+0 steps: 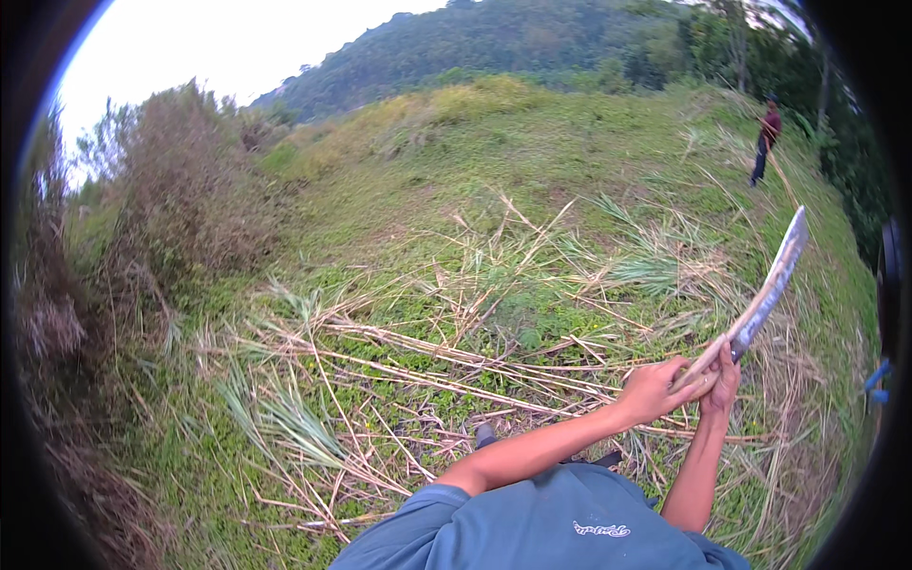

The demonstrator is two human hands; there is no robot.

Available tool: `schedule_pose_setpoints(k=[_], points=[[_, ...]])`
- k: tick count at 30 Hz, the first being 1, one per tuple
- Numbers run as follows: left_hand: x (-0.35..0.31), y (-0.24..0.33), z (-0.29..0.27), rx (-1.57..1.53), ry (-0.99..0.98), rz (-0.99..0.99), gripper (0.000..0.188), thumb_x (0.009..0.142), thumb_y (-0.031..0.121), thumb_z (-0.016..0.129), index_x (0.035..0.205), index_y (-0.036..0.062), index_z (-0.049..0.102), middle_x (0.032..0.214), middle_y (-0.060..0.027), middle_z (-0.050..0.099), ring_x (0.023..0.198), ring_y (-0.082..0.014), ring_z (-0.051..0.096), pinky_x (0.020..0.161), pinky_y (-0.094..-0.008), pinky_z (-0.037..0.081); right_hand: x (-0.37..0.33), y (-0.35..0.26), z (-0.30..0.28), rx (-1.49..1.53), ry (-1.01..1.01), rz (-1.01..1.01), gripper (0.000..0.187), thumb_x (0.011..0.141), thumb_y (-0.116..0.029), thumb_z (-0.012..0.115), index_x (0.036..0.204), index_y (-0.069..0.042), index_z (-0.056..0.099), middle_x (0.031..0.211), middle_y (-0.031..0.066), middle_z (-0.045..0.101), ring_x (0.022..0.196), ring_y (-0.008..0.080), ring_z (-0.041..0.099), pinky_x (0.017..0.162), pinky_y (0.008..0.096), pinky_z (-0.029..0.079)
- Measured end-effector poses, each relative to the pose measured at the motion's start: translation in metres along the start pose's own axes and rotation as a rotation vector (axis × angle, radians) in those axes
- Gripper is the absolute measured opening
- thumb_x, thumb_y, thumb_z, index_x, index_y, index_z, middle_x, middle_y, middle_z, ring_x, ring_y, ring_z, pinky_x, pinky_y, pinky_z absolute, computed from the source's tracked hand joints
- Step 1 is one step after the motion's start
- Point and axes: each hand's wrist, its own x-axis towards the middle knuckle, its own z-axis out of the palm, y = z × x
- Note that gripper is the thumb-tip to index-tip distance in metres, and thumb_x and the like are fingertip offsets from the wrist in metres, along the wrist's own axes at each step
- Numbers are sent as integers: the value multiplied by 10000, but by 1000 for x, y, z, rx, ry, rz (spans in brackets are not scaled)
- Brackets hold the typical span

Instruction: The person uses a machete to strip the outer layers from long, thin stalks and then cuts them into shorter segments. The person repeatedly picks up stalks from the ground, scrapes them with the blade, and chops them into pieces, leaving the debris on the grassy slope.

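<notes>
In front of me on the right, a machete [768, 301] points up and away, its long blade curved and dull grey with pale patches. My right hand [722, 382] is closed round its lower end, where the grip is mostly covered by fingers. Beside it, my left hand [654, 391] pinches a tan, wooden-looking strip [705, 363] that runs up along the blade's left side. Whether this strip is a sheath or a separate stick I cannot tell. Both hands are close together, apart from the ground.
Cut dry stalks [427, 356] lie crisscrossed over low green plants. Green long-leaved tufts [294, 423] are among them, with more cut leaves [655, 266] farther off. A person [768, 138] stands at the far right holding a long pole. Tall brush [180, 180] borders the left.
</notes>
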Motion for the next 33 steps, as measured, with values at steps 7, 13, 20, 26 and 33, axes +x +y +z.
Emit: schedule_pose_setpoints(k=[7, 13, 20, 26, 33], points=[[25, 8, 28, 29, -3, 78, 263, 914, 271, 613, 811, 30, 632, 640, -193, 614, 581, -386, 617, 563, -453, 498, -3, -13, -25, 2, -41, 9, 319, 932, -237, 664, 1106, 11, 565, 784, -18, 494, 687, 80, 489, 628, 233, 444], [6, -21, 56, -189, 253, -199, 311, 978, 280, 544, 846, 5, 603, 619, -190, 554, 514, -320, 516, 529, -397, 439, 10, -4, -71, -20, 12, 68, 446, 893, -288, 697, 1172, 28, 552, 936, 52, 558, 866, 143, 544, 777, 311, 474], [-59, -146, 18, 379, 39, -907, 660, 892, 483, 618, 1272, -30, 450, 1055, -170, 619, 961, -260, 608, 852, -410, 490, 27, 6, -92, 21, 39, 59, 415, 898, -330, 692, 1153, -9, 628, 846, -41, 488, 748, 68, 457, 664, 229, 391], [-43, -63, 6, -497, -222, -368, 528, 952, 510, 542, 1111, 7, 571, 948, -92, 599, 831, -166, 589, 700, -328, 491, 23, 37, -58, -62, 59, 208, 421, 938, -347, 623, 1195, -14, 617, 956, 13, 544, 860, 124, 543, 747, 285, 462], [-40, -83, 24, -850, -464, -707, 421, 966, 455, 566, 792, 76, 625, 535, 37, 503, 413, -70, 475, 393, -237, 398, 0, 56, 7, 34, -36, 363, 424, 950, -351, 584, 1212, -18, 596, 1002, 40, 566, 905, 162, 561, 789, 328, 473]])
